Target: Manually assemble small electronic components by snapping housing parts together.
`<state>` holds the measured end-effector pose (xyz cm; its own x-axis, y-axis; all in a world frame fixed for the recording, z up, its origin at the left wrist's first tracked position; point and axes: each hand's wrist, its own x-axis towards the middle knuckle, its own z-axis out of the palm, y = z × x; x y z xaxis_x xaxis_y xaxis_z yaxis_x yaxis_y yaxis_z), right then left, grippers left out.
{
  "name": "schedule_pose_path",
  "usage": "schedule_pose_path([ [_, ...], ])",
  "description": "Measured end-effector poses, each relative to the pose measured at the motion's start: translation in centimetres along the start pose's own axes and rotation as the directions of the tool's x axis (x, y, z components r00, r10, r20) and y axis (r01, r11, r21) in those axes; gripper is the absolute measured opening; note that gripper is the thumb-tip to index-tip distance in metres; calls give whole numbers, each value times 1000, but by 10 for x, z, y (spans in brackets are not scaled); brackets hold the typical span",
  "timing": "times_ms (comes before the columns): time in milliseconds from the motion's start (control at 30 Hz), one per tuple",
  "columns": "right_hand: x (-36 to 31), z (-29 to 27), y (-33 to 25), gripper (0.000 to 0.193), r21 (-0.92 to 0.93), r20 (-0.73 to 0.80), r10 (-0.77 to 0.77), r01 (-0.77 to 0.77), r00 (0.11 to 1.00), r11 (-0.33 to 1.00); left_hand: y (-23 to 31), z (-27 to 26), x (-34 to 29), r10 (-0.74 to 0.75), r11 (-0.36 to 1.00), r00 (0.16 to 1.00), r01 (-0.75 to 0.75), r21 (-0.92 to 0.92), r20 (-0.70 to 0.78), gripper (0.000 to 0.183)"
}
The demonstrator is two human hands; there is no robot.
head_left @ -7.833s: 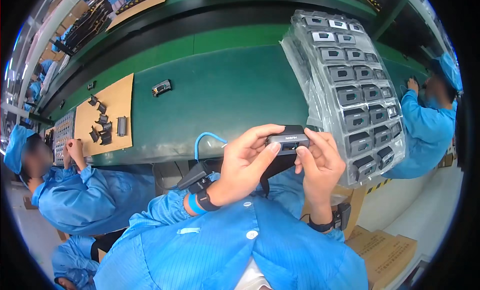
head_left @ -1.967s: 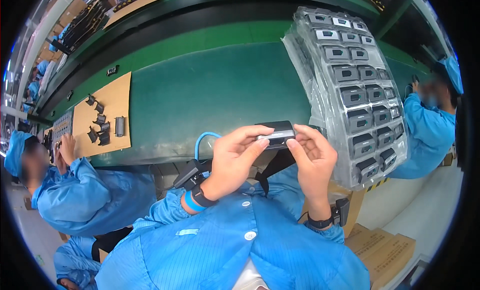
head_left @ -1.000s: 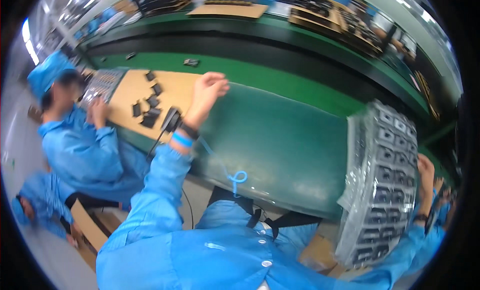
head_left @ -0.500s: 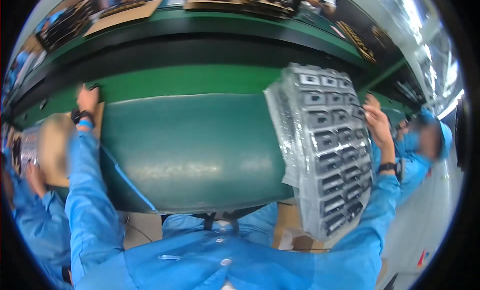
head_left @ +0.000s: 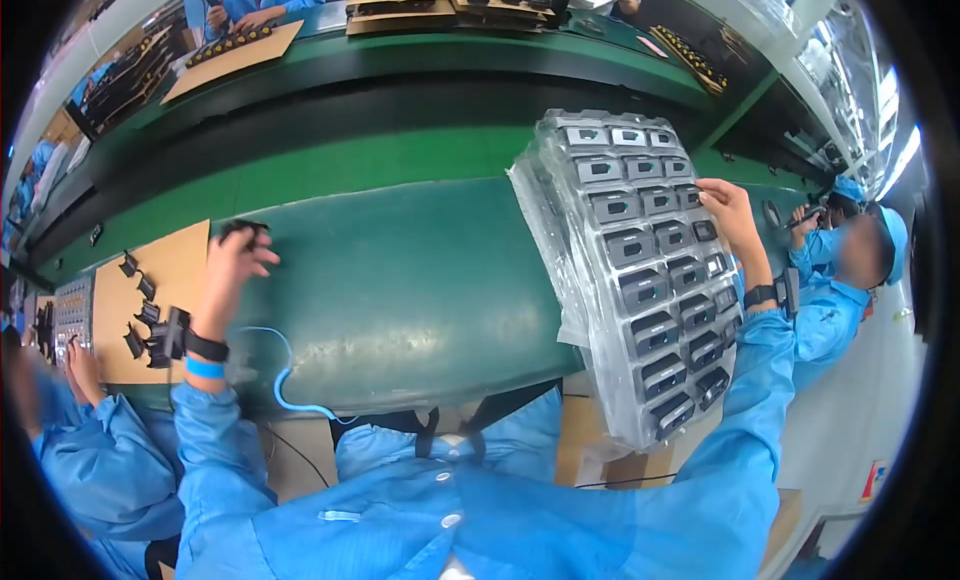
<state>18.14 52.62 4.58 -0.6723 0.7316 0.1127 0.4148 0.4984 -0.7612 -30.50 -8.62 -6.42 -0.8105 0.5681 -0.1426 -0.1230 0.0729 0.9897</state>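
Clear plastic blister tray (head_left: 598,315), topmost of a stack at the right of the green desk (head_left: 430,270), loaded with dark grey housings (head_left: 630,247) in rows of moulded compartments. At the right edge of the tray, in its upper half: right hand (head_left: 735,220), with fingertips at a housing in the right-hand column; grip or mere touch, impossible to tell. Well to the left of the tray, above the desk: left hand (head_left: 232,268), blurred, with bent fingers gripping a small black part (head_left: 240,228) of indistinct outline. On the left wrist: black strap (head_left: 208,348) and blue band (head_left: 205,368), with a light-blue cord (head_left: 283,380) curving from near the wrist to the near edge of the desk. Farther left of the tray than the left hand: brown cardboard sheet (head_left: 185,265), flat on the desk, with a loose group of black curved pieces (head_left: 150,313). Farthest left of the tray: co-worker in a blue smock (head_left: 105,470), partly cut off. To the right of the tray, beyond the right hand: second co-worker (head_left: 835,325), also in blue. Behind the tray and desk: bright green strip (head_left: 370,160).
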Motion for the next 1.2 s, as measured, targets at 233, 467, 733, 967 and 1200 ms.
schedule_pose_path([
  [233, -52, 35, -64, 27, -562, -235, -494, 297, 837, 772, 5, 134, -73, 203, 976, 972, -210, 57, 117, 41],
  [467, -225, 155, -223, 49, 226, 179, -213, 171, 960, 959, 55, 273, -161, 609, 704, 772, -631, 324, 182, 76],
  [733, -285, 221, -190, 42, 708, -15, -24, 27, 1000, 706, 52, 287, -195, 554, 710, 705, -678, 191, 443, 96],
  [967, -294, 236, -196, 45, 831, -10, -18, 18, 1000, 556, 37, 282, -198, 558, 663, 718, -687, 296, 416, 98],
  [1200, -289, 244, -190, 42, 843, -23, 13, 12, 1000, 537, 43, 275, -213, 431, 801, 722, -582, 139, 542, 83],
])
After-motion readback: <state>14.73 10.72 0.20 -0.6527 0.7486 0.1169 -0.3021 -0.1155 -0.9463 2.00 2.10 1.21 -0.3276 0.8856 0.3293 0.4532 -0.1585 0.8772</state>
